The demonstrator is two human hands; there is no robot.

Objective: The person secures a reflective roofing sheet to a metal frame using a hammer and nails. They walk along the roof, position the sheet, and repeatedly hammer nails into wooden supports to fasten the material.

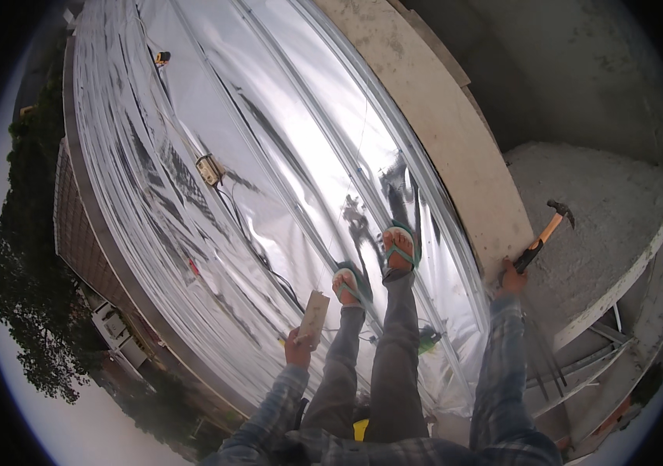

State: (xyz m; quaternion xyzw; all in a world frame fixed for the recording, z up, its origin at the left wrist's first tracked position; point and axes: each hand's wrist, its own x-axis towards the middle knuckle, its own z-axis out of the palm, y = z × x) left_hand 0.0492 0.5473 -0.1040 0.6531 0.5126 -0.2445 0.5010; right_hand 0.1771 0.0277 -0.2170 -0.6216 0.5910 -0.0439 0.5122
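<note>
Hammer [548, 232] & block [315, 314] pt. hid by hands [298, 351] [511, 281], red obj. [193, 267] too sm. to ID

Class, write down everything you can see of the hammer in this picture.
The claw hammer has a dark, metal-looking head and an orange-brown handle, perhaps wood, with a black lower section. The person's right hand grips it by that black end. It slants up and to the right, head at the far end, the curved claw toward the picture's right. Rough grey concrete shows behind it; whether they touch cannot be told.
</note>
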